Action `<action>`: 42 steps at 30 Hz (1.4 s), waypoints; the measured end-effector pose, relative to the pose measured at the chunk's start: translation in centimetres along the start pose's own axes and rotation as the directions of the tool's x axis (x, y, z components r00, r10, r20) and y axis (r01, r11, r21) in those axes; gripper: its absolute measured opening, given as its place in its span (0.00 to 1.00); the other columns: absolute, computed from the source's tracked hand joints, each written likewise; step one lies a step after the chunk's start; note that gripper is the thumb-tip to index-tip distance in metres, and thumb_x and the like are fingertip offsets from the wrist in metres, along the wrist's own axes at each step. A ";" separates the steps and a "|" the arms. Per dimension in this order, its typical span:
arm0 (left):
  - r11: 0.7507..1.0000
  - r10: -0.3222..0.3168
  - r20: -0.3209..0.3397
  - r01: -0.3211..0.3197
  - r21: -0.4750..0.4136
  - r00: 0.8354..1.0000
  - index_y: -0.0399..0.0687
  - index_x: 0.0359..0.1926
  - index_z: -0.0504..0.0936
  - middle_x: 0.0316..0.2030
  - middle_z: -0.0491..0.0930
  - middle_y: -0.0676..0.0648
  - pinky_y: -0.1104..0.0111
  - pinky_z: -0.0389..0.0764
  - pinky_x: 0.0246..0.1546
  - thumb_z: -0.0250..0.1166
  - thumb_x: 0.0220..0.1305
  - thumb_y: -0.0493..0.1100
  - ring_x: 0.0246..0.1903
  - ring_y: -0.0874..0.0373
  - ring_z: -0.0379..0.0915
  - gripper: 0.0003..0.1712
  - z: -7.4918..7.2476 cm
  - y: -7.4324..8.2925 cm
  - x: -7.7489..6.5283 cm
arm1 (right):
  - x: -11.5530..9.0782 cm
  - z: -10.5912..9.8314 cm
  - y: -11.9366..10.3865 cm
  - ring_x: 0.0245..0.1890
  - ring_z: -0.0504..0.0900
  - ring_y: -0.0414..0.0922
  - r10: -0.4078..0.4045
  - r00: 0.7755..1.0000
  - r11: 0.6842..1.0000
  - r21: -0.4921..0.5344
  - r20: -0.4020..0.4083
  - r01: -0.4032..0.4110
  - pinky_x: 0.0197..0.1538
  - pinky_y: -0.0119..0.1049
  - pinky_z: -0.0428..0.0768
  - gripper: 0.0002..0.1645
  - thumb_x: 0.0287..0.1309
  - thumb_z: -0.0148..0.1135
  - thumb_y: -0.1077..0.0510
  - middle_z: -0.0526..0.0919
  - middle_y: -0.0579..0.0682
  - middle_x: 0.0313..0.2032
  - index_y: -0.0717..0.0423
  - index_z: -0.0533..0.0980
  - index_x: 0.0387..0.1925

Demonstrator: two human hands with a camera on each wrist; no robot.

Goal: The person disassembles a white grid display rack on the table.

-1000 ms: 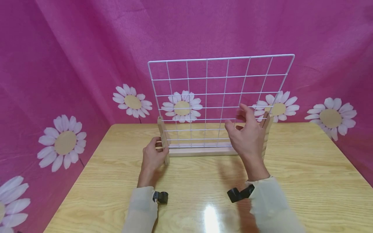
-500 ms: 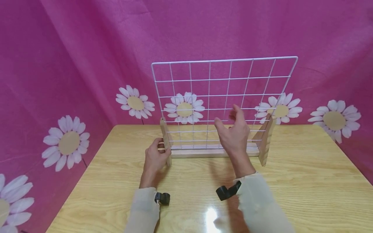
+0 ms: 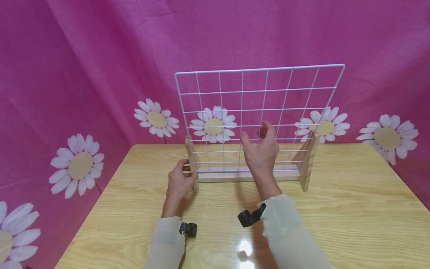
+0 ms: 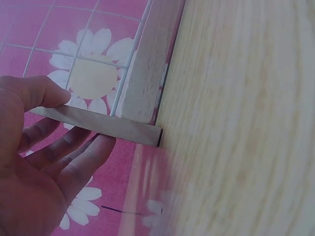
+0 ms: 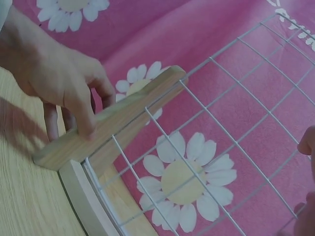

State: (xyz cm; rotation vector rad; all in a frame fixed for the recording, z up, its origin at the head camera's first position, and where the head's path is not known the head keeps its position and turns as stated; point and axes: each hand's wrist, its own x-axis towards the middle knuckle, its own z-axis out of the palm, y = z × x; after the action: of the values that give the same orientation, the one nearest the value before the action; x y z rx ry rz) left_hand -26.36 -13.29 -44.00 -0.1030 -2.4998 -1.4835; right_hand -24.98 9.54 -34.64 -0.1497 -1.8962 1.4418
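Note:
A white wire grid panel [image 3: 242,70] stands tilted in a wooden stand. The stand has a left side piece [image 3: 190,149], a right side piece [image 3: 308,162] and a low crossbar [image 3: 225,177]. My left hand [image 3: 179,182] grips the left side piece; in the left wrist view its thumb [image 4: 47,92] lies on the inner side and the fingers on the outer. My right hand [image 3: 261,153] is in front of the grid, right of its middle, with thumb and fingers spread and nothing between them. Only its fingertips [image 5: 307,140] show at the right wrist view's edge.
The stand rests on a light wood-grain table [image 3: 349,209]. Behind and to the left hangs a pink cloth [image 3: 100,56] with large white daisies. Black wrist cameras sit at both cuffs, including the right wrist camera [image 3: 248,218].
My right hand has moved left across the front of the grid, away from the right side piece. My left hand keeps its hold on the left side piece. The head view has shifted slightly.

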 end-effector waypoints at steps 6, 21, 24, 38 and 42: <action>1.000 0.005 0.009 -0.005 -0.016 1.000 0.37 0.56 0.76 0.42 0.84 0.38 0.55 0.84 0.41 0.67 0.59 0.34 0.39 0.47 0.85 0.22 0.0 0.0 0.0 | 0.0 0.6 0.0 0.53 0.76 0.53 0.011 0.999 1.000 0.001 -0.038 -0.011 0.57 0.46 0.76 0.39 0.51 0.73 0.56 0.78 0.58 0.50 0.63 0.68 0.63; 1.000 0.000 0.011 0.001 -0.020 1.000 0.37 0.55 0.76 0.41 0.84 0.38 0.55 0.85 0.41 0.67 0.59 0.33 0.38 0.47 0.85 0.22 0.2 0.0 0.0 | -0.2 2.2 0.4 0.50 0.75 0.53 0.003 0.991 1.000 -0.012 -0.135 -0.005 0.54 0.45 0.73 0.38 0.50 0.75 0.58 0.77 0.59 0.50 0.63 0.68 0.61; 1.000 -0.004 0.010 0.004 -0.013 1.000 0.37 0.56 0.76 0.41 0.84 0.39 0.55 0.84 0.41 0.67 0.59 0.34 0.39 0.47 0.85 0.23 0.2 0.0 0.0 | -0.1 2.3 0.4 0.49 0.75 0.52 0.000 0.990 1.000 -0.022 -0.140 -0.003 0.53 0.45 0.74 0.38 0.50 0.75 0.58 0.77 0.59 0.48 0.63 0.68 0.60; 0.999 -0.023 0.007 0.024 -0.021 1.000 0.38 0.56 0.76 0.42 0.83 0.37 0.54 0.84 0.42 0.67 0.59 0.34 0.40 0.45 0.84 0.23 0.0 -0.1 -0.2 | 0.4 2.5 -0.4 0.39 0.76 0.54 0.018 0.991 0.995 -0.095 -0.131 -0.030 0.41 0.46 0.75 0.35 0.44 0.74 0.62 0.76 0.56 0.37 0.64 0.71 0.55; 1.000 -0.014 0.013 0.015 -0.026 1.000 0.37 0.56 0.75 0.43 0.83 0.36 0.53 0.84 0.42 0.67 0.59 0.34 0.41 0.45 0.84 0.23 0.1 0.0 0.0 | 0.8 2.3 -0.6 0.38 0.76 0.53 0.019 0.992 0.994 -0.109 -0.123 -0.033 0.41 0.45 0.75 0.33 0.44 0.74 0.62 0.77 0.58 0.37 0.64 0.72 0.54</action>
State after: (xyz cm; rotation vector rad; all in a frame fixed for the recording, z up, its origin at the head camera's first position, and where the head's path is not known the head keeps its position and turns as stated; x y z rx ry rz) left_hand -26.37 -13.23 -44.00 -0.0994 -2.4971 -1.5262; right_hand -26.78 7.90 -33.93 -0.3089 -1.8805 1.3146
